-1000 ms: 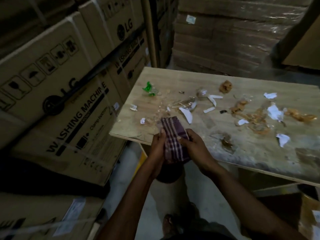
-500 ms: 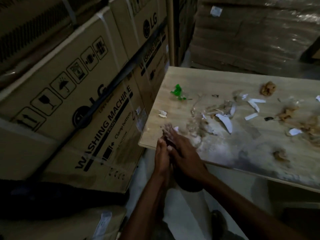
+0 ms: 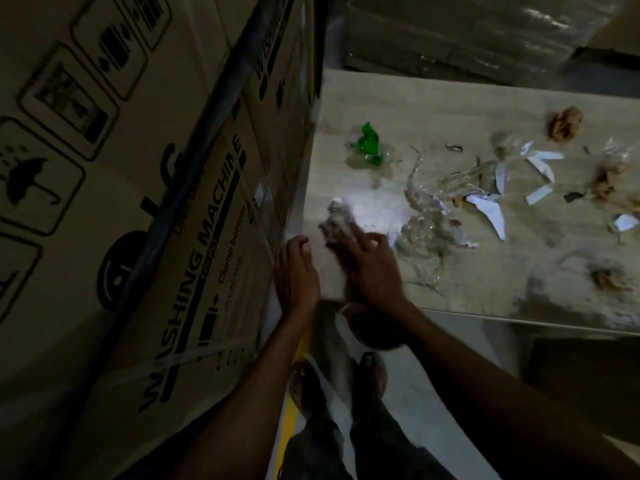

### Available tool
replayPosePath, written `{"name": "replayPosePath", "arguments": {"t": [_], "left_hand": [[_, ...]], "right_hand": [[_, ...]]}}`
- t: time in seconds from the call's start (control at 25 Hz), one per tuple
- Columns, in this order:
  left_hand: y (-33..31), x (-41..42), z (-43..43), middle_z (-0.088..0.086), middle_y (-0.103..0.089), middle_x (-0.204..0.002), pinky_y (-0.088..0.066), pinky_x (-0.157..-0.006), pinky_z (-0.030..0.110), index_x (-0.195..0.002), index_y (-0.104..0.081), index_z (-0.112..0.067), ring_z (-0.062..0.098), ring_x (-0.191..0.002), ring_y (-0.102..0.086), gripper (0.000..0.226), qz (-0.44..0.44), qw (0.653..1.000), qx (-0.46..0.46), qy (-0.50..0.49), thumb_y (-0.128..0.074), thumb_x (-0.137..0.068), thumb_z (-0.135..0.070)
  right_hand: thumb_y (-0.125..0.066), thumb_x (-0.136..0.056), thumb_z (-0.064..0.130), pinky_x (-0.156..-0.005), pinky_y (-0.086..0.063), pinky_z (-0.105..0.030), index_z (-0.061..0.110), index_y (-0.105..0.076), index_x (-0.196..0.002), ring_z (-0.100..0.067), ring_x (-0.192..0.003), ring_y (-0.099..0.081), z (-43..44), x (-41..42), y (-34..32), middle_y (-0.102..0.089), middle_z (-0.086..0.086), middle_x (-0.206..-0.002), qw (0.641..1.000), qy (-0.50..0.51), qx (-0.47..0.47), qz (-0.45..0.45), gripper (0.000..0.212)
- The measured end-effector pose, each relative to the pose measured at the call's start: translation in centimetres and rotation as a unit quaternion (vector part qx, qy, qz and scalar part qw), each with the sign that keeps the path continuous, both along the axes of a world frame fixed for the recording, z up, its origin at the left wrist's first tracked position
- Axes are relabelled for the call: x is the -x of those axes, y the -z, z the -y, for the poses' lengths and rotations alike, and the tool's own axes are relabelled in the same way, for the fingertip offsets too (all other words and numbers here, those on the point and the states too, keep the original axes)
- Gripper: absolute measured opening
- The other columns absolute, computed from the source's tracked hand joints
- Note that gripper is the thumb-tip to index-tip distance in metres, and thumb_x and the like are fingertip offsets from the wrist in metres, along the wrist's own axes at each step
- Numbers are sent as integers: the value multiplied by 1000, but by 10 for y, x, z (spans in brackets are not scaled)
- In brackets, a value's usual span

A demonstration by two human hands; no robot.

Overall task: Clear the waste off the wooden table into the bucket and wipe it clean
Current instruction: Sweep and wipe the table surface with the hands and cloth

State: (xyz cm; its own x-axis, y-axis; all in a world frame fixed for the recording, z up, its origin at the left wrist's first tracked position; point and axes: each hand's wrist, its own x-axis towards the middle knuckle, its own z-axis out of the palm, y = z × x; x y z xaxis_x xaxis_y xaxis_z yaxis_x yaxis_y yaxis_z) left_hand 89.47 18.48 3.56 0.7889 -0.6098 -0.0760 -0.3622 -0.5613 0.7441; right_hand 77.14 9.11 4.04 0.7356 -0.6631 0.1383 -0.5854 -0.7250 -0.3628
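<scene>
Stacked cartons are flanking the wooden table (image 3: 450,109). Blurred waste (image 3: 337,216) is being pressed under the flat, spread right hand (image 3: 369,268); beside it, the left hand (image 3: 296,271) is being rested open. Being light and limp, scraps are probably best pinched centrally.

Single head-worn wide-angle view, no second camera, so nothing is shared between views. It looks forward and steeply down from above the near left corner of the wooden surface (image 3: 450,109), close enough that both forearms enter from the bottom edge. Left hand (image 3: 297,271) and right hand (image 3: 370,268) sit near frame centre. The floor and the person's feet (image 3: 372,372) show directly below. Stacked washing machine cartons (image 3: 166,216) fill the left half, tilted by lens distortion. The surface runs off the right edge. The picture is dim and partly motion-blurred.
</scene>
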Motion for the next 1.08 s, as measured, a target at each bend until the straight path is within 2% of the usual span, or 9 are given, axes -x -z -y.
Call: {"name": "replayPosePath", "arguments": {"t": [0.08,0.2,0.28,0.44,0.6,0.76,0.88,1.0,1.08], "left_hand": [[4,-4,16,6,-62,-117,-44,-91,42,-116,-58,-20,30,-110,-56,17,60,997,-19,42,-48,-104,-25],[4,-21,38,7,-64,-114,-46,-90,43,-113,-56,-18,31,-108,-58,14,45,997,-18,61,-53,-99,-16],[5,-30,49,9,-63,-115,-48,-88,45,-114,-54,-17,33,-108,-59,17,35,997,-10,61,-48,-98,-18],[14,-28,66,18,-53,-136,-40,-104,47,-137,-51,-10,37,-126,-50,43,75,995,-49,46,-40,-98,-23],[20,-26,75,11,-52,-134,-30,-105,52,-136,-56,-23,34,-122,-46,52,193,974,-90,82,-64,-86,-13],[9,-46,137,9,-55,-131,-37,-101,49,-131,-59,-25,35,-120,-49,52,148,975,-98,136,-69,-81,-16],[23,-51,158,8,-59,-123,-47,-88,46,-126,-57,-23,33,-109,-54,42,212,967,-99,102,-64,-85,-24],[40,-48,157,10,-60,-115,-48,-83,43,-122,-61,-16,33,-97,-56,33,324,937,-88,91,-54,-90,-19],[44,-50,162,10,-58,-122,-44,-90,47,-133,-57,-20,33,-104,-55,43,354,925,-66,119,-56,-90,-19]], "right_hand": [[-56,-93,22,-83,-46,-39,35,-46,-152,-34,-99,-54,31,17,-1,-40,-6,-163,997,60,34,-43,62],[-59,-94,20,-86,-47,-41,30,-46,-153,-34,-102,-51,46,23,-5,-46,-7,-158,993,112,43,-21,62],[-60,-95,23,-85,-47,-40,27,-48,-152,-33,-108,-48,34,-1,-10,-46,-9,-157,995,82,54,24,59],[-52,-98,29,-88,-44,-40,34,-44,-154,-32,-120,-47,35,-58,0,-36,-5,-165,995,-26,91,-24,57],[-57,-89,21,-85,-44,-41,32,-44,-153,-37,-116,-50,93,-42,0,-40,-7,-161,977,204,28,-62,66],[-57,-81,17,-86,-45,-40,22,-55,-147,-35,-107,-48,109,-29,-11,-53,-12,-150,973,222,55,36,66],[-63,-81,23,-82,-46,-39,20,-64,-138,-37,-107,-55,115,-76,-24,-61,-15,-139,975,179,73,110,57],[-62,-86,26,-94,-41,-41,27,-48,-152,-37,-122,-49,157,-126,-19,-44,-11,-157,989,137,49,39,68],[-52,-99,29,-108,-34,-45,35,-32,-160,-38,-137,-40,193,-127,-4,-29,-7,-167,977,214,-4,-22,64]]}}
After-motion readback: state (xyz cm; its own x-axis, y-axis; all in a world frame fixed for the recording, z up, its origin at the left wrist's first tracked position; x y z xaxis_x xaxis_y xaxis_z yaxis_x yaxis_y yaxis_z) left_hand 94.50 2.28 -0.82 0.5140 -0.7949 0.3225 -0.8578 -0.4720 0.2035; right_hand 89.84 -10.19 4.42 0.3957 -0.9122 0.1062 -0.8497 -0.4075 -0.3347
